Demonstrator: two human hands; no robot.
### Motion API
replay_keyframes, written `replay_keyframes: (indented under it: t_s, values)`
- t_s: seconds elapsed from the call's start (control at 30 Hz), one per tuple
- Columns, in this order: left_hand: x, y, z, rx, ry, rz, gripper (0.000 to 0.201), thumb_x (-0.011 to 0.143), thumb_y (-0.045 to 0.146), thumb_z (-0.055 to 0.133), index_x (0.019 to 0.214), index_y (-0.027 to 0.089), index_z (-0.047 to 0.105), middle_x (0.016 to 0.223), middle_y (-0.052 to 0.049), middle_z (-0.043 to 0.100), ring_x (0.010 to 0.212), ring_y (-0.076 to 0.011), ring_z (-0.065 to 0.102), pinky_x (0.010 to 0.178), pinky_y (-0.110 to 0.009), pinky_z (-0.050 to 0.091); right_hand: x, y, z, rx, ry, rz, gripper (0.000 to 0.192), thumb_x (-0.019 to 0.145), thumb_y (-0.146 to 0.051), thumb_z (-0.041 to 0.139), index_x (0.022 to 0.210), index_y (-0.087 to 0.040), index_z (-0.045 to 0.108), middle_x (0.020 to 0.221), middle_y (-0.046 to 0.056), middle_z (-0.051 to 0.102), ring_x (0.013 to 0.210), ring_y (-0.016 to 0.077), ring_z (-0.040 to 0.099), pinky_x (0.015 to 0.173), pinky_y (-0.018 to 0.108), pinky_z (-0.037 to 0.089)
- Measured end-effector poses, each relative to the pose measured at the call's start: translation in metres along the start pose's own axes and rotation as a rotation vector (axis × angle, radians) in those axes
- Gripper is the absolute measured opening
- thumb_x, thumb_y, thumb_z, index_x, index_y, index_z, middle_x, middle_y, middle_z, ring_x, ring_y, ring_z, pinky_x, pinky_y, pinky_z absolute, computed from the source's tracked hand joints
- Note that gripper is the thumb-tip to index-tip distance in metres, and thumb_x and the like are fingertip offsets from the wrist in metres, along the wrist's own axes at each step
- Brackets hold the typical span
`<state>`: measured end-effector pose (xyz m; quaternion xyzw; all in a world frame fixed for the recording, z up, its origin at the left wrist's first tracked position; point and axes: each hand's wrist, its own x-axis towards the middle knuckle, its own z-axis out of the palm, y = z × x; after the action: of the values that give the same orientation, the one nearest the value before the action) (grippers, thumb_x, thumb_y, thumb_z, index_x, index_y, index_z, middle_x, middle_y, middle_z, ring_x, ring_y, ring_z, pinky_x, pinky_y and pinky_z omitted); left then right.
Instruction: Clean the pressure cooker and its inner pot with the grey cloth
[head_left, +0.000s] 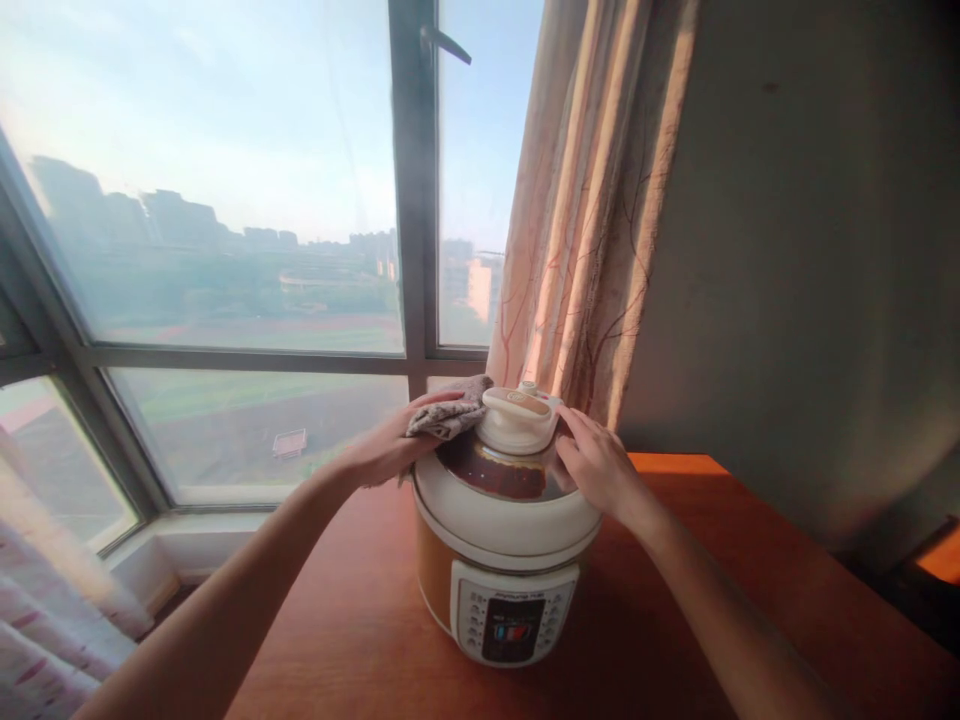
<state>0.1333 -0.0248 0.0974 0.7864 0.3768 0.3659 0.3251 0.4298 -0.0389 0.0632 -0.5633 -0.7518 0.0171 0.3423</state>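
My left fingers [435, 398] grasp a bunched cloth [457, 416] against the cooker lid [495, 472]; my right fingers [577, 424], unclenched, rest beside the knob [516, 432], probably to steady it.

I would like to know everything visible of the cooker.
The round cooker stands upright on the reddish table, lid closed. Its tan body, cream rim and knob look like plastic; the lid has a glossy brown area. A control panel, dark at its centre, faces the viewer. The left hand holds a cloth at the lid; the right hand rests opposite.
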Motion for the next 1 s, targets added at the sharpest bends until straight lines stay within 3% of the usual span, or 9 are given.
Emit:
replay_keyframes:
  t_s: [0.17, 0.27, 0.4, 0.53, 0.67, 0.77, 0.87, 1.0]
  values:
    - [0.071, -0.004, -0.001, 0.077, -0.011, -0.175, 0.054, 0.071, 0.052, 0.066, 0.112, 0.019, 0.075, 0.116, -0.008, 0.075, 0.115, -0.0343, 0.063, 0.099, -0.042, 0.051, 0.001, -0.001, 0.0, 0.027, 0.013, 0.029, 0.052, 0.091, -0.027, 0.036, 0.14, -0.016, 0.052, 0.142, 0.013, 0.059, 0.133, 0.0272, 0.052, 0.113, 0.042, 0.034]
    - [0.106, 0.002, 0.003, 0.102, -0.03, -0.217, 0.043, 0.07, 0.048, 0.064, 0.097, 0.017, 0.077, 0.102, -0.009, 0.077, 0.099, -0.0321, 0.067, 0.084, -0.037, 0.054, 0.002, 0.0, 0.0, 0.032, 0.018, 0.043, 0.054, 0.091, -0.026, 0.037, 0.142, -0.015, 0.05, 0.143, 0.014, 0.058, 0.133, 0.0283, 0.052, 0.112, 0.042, 0.034]
    - [0.133, 0.02, 0.014, 0.143, 0.017, -0.205, 0.037, 0.072, 0.043, 0.057, 0.089, 0.018, 0.076, 0.096, -0.008, 0.076, 0.092, -0.0294, 0.066, 0.074, -0.034, 0.053, 0.003, 0.002, 0.003, 0.024, 0.021, 0.064, 0.052, 0.09, -0.025, 0.041, 0.141, -0.018, 0.051, 0.138, 0.013, 0.062, 0.128, 0.0283, 0.055, 0.109, 0.041, 0.037]
    - [0.139, 0.046, 0.026, 0.258, -0.037, -0.143, 0.032, 0.071, 0.041, 0.057, 0.079, 0.015, 0.073, 0.083, -0.007, 0.073, 0.081, -0.0257, 0.063, 0.067, -0.03, 0.048, 0.004, 0.002, 0.005, 0.017, 0.032, 0.073, 0.048, 0.091, -0.025, 0.042, 0.138, -0.019, 0.052, 0.136, 0.013, 0.063, 0.127, 0.028, 0.055, 0.108, 0.041, 0.037]
    - [0.128, 0.075, 0.042, 0.418, -0.117, -0.123, 0.031, 0.072, 0.043, 0.058, 0.066, 0.014, 0.068, 0.067, -0.006, 0.064, 0.066, -0.0213, 0.058, 0.057, -0.029, 0.041, 0.005, 0.0, 0.003, 0.011, 0.024, 0.07, 0.04, 0.089, -0.022, 0.043, 0.127, -0.021, 0.055, 0.126, 0.011, 0.067, 0.121, 0.0271, 0.058, 0.102, 0.039, 0.039]
    - [0.116, 0.093, 0.053, 0.463, -0.218, -0.056, 0.03, 0.073, 0.043, 0.059, 0.067, 0.015, 0.068, 0.066, -0.004, 0.063, 0.065, -0.0204, 0.058, 0.056, -0.029, 0.041, 0.004, -0.002, 0.001, -0.001, 0.028, 0.063, 0.029, 0.088, -0.021, 0.043, 0.113, -0.021, 0.058, 0.117, 0.011, 0.069, 0.113, 0.0271, 0.061, 0.096, 0.037, 0.041]
    - [0.111, 0.101, 0.059, 0.558, -0.271, 0.023, 0.028, 0.074, 0.042, 0.061, 0.068, 0.015, 0.069, 0.063, -0.004, 0.063, 0.064, -0.0205, 0.059, 0.057, -0.029, 0.041, 0.004, -0.003, -0.001, -0.01, 0.029, 0.062, 0.02, 0.09, -0.022, 0.042, 0.102, -0.02, 0.058, 0.108, 0.011, 0.07, 0.108, 0.027, 0.063, 0.092, 0.035, 0.042]
    - [0.113, 0.091, 0.049, 0.506, -0.278, -0.014, 0.026, 0.074, 0.038, 0.062, 0.073, 0.014, 0.072, 0.067, -0.004, 0.067, 0.068, -0.0214, 0.062, 0.06, -0.028, 0.045, 0.003, -0.004, -0.002, -0.005, 0.023, 0.082, 0.022, 0.09, -0.024, 0.042, 0.106, -0.02, 0.058, 0.111, 0.012, 0.071, 0.11, 0.0273, 0.063, 0.093, 0.036, 0.043]
